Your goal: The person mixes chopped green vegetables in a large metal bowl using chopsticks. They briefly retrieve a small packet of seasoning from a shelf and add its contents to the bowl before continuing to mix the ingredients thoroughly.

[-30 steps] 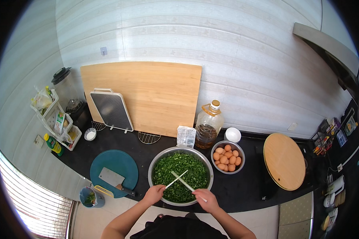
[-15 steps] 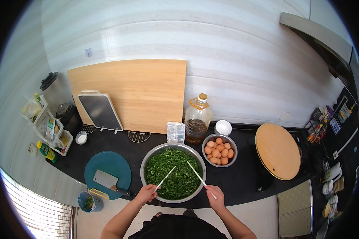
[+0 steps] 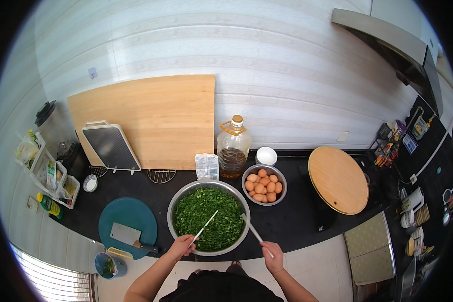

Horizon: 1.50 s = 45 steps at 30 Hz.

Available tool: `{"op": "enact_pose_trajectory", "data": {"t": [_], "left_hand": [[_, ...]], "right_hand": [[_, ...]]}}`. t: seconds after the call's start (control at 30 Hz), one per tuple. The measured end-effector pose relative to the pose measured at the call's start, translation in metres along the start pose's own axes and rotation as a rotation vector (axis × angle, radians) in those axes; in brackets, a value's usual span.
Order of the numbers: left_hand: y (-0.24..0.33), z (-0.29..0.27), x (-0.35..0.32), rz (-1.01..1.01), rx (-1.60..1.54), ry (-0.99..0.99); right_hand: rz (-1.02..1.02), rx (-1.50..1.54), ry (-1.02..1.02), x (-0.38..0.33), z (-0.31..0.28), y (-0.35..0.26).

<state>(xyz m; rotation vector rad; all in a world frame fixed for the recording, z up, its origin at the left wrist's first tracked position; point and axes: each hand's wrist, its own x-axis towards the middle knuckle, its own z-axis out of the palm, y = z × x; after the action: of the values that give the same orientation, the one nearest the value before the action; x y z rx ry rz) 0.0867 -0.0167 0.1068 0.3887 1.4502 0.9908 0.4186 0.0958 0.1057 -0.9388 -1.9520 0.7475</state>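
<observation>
A wide steel basin (image 3: 172,201) full of chopped green leaves (image 3: 206,211) stands at the counter's front edge. My left hand (image 3: 180,246), at the basin's near left rim, is closed around a slim white chopstick (image 3: 206,224) that slants over the greens. Just off the near right side of the basin, my right hand (image 3: 272,256) is closed around a long white stick-like utensil (image 3: 254,231). The far end of this one rests at or just over the right rim and looks slightly wider; its exact kind is unclear.
Right of the basin sit a steel bowl of brown eggs (image 3: 261,186), a white bowl (image 3: 266,156) and a round wooden lid (image 3: 337,181). Behind is an oil jug (image 3: 233,148). On the left, a cleaver (image 3: 126,233) lies on a teal round board (image 3: 113,214) above a bin (image 3: 110,266).
The right utensil has swung from over the greens out to the basin's right rim, with my right hand slightly lower. My left hand stays near the left rim. The whole view has shifted.
</observation>
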Motion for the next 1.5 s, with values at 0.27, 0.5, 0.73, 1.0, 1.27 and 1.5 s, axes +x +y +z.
{"op": "enact_pose_trajectory", "data": {"t": [0.27, 0.5, 0.73, 1.0, 1.27, 1.5], "left_hand": [[-0.003, -0.005, 0.004, 0.019, -0.014, -0.021], [0.005, -0.001, 0.001, 0.015, -0.04, -0.005], [0.015, -0.003, 0.0, -0.028, -0.136, -0.042], [0.016, -0.009, -0.005, -0.024, -0.095, 0.025], [0.017, -0.019, -0.014, -0.066, -0.201, -0.03], [0.02, -0.022, -0.018, -0.169, -0.35, -0.163]], "right_hand": [[0.036, -0.067, 0.015, 0.007, 0.006, -0.009], [0.046, 0.193, -0.178, 0.024, 0.021, -0.033], [-0.164, 0.231, -0.416, 0.04, 0.055, -0.045], [-0.195, 0.201, -0.445, 0.058, 0.061, -0.045], [-0.101, 0.102, -0.22, 0.073, 0.064, -0.029], [-0.014, 0.069, -0.221, 0.076, 0.073, -0.026]]}}
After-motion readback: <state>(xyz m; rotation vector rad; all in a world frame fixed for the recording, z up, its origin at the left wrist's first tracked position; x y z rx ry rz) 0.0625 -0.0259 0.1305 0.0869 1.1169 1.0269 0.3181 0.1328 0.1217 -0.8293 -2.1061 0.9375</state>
